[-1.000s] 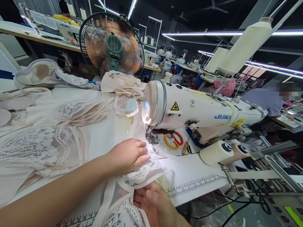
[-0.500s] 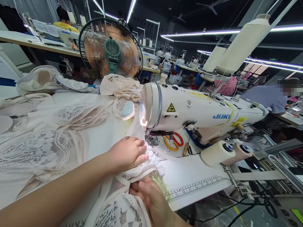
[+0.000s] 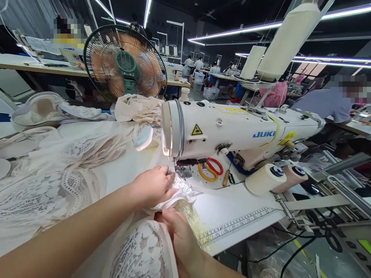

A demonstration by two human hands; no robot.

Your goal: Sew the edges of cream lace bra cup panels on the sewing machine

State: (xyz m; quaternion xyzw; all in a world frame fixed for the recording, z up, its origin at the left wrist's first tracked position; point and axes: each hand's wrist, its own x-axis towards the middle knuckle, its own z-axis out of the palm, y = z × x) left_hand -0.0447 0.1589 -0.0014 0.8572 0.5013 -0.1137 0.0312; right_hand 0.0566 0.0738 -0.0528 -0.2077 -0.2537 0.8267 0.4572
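Our left hand (image 3: 152, 186) presses flat on the lace piece (image 3: 179, 193) just before the needle; our right hand (image 3: 181, 239) pinches its near end.

The white sewing table (image 3: 249, 216) carried a white sewing machine (image 3: 232, 133) across its middle. A printed ruler strip (image 3: 237, 226) ran along the table's near edge. Under the machine's arm lay two pairs of scissors (image 3: 210, 170), one with red handles and one with yellow, touching each other, and a small wooden-handled tool (image 3: 225, 179) just beside them. Two thread cones (image 3: 275, 178) lay on their sides near the machine's right end. Pale lace fabric (image 3: 55, 189) spread over the table's left part, with a heap of beige cloth (image 3: 139, 108) further back.
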